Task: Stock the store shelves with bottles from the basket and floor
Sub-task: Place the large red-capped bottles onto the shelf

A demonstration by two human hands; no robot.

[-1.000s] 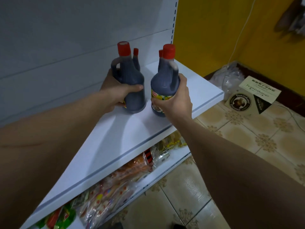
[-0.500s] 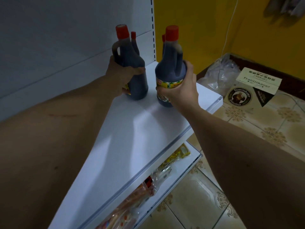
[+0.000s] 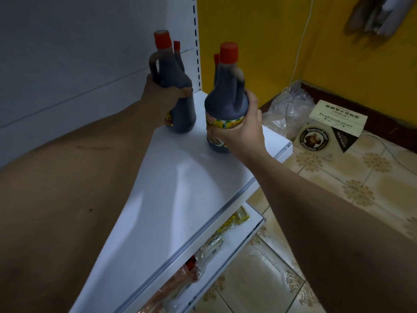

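Shelf (image 3: 180,199): white, bare along the near stretch; your bottles stand at its far right end, by the slotted upright.
Lower shelf (image 3: 239,240): snack packets (image 3: 180,281) lie on it, partly hidden under the upper shelf.
Floor (image 3: 338,199): patterned tiles; a box (image 3: 331,129) marked Franziskaner sits by the yellow wall, a clear plastic bag (image 3: 286,109) just beside it.
Left bottle (image 3: 180,102): dark, red cap, upright, base on the shelf near the back panel. A second red cap shows close behind it.
Right bottle (image 3: 225,102): dark, red cap, yellow label, upright, nearer the shelf's front edge. Whether its base touches the shelf, you cannot tell. Another cap peeks out behind its neck.
Left hand (image 3: 162,96): your grip wraps the left bottle at mid-body, thumb across the front.
Right hand (image 3: 239,129): your grip holds the right bottle around the label, fingers round the far side.
Gap: the two held bottles stand apart, not touching.
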